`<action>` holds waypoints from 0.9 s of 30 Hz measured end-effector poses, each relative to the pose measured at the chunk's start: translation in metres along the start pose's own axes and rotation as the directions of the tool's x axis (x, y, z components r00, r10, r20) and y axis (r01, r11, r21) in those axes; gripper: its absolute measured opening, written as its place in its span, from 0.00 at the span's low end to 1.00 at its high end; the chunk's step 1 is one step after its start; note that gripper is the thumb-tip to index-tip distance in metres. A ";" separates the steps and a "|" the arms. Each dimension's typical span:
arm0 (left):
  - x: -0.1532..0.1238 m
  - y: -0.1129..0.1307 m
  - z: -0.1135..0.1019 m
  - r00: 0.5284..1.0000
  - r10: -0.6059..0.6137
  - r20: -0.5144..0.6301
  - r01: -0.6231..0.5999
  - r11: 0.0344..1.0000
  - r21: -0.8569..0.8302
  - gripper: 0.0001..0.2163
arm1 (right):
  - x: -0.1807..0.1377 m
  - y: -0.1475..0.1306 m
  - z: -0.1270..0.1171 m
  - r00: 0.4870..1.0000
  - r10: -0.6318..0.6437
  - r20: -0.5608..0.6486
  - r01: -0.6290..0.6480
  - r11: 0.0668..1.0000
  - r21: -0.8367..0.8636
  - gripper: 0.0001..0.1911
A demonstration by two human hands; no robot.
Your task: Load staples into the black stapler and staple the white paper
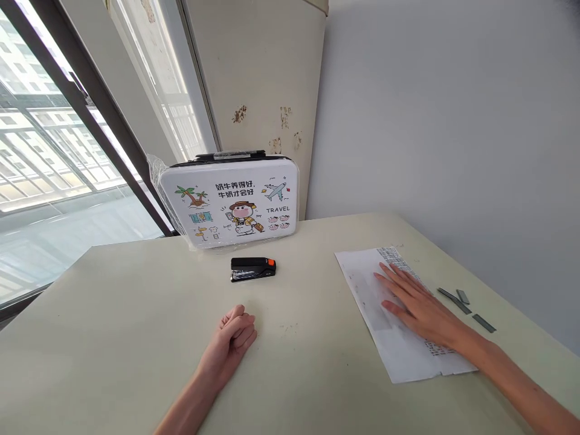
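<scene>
My left hand (237, 332) rests on the table in a loose fist, thumb folded over the fingers, and nothing shows in it. Just beyond it lies a black stapler (251, 269) with an orange patch at its right end, not touched by either hand. Over to the right, my right hand (414, 305) lies flat with fingers stretched out on sheets of white paper (362, 284). Printed text and a grid show along the paper's right side, partly covered by that hand and forearm. Grey staple strips (454, 300) lie to the right of the paper, apart from the hand.
A white case (208, 202) with cartoon travel pictures, partly wrapped in clear plastic, stands at the back of the pale table (113, 338). A grey wall (444, 109) borders the right side. A dark-framed window (67, 72) is at the left.
</scene>
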State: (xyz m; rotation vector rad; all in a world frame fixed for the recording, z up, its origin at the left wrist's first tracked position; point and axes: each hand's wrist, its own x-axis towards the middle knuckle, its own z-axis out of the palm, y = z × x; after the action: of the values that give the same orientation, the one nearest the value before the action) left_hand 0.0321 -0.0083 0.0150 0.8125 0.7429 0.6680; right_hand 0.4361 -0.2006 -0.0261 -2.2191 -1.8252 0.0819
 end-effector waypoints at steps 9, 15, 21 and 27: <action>0.001 -0.003 -0.001 1.000 0.023 0.009 -0.024 0.997 0.072 0.31 | -0.016 -0.022 0.023 0.997 -0.082 -0.002 0.081 0.993 -0.084 0.38; -0.008 -0.012 0.014 0.949 0.314 0.007 -0.281 0.840 0.464 0.27 | -0.035 -0.119 0.038 0.985 -0.160 -0.060 0.161 0.987 0.009 0.41; -0.013 -0.019 0.024 0.805 0.398 0.440 -0.582 0.385 0.716 0.03 | -0.036 -0.212 0.057 0.964 -0.196 -0.180 0.238 0.937 0.257 0.37; -0.009 -0.024 0.002 0.760 0.249 0.600 -0.619 -0.003 0.786 0.27 | -0.054 -0.214 0.046 0.978 -0.050 -0.203 0.123 0.921 0.369 0.36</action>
State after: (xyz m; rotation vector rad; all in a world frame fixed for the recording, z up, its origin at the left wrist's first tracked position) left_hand 0.0342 -0.0283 -0.0009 2.4953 0.5448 0.5172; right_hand 0.2110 -0.2081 -0.0260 -1.8108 -1.6395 0.1833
